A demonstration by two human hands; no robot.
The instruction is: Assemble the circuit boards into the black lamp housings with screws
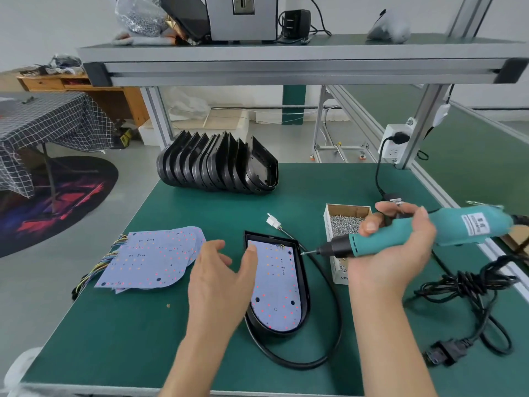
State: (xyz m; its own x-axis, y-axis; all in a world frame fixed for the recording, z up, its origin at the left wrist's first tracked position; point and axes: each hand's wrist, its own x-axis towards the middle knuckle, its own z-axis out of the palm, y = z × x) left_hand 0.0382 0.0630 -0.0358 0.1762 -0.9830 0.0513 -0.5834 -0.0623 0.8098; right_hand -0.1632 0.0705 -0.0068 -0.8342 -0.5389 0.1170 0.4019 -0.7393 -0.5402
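A: Lying flat in the middle of the green worktop (286, 196): one black D-shaped plastic lamp housing (304, 285), open side up. Already inside it, a pale flat circuit board with small red and orange dots (274, 293). Probably laid so to give the bit a way straight down to the screw holes.

B: And the left hand (220, 279)?

A: Fingers spread apart, nothing clamped. Only the thumb tip (252, 249) pressing on the far corner of the board. Judged as holding the board still, against sliding under the driver.

B: Right hand (392, 250)?

A: Closed firmly around the teal electric screwdriver (429, 230), held almost level. Bit tip (307, 252) just beside the right wall of the housing, near the far end, seemingly with a small screw on it; too small to say for sure. Not yet on the board.

B: Why the open white cardboard box of silver screws (345, 224) there?

A: Just behind the driver, on the right, likely for a short reach between screws.

B: The rest of the stock?

A: Loose pile of the same pale boards with coloured wires (148, 259) to the left of the housing, near the free hand. Row of empty black housings standing on edge (217, 164) at the far edge, well apart from the work.
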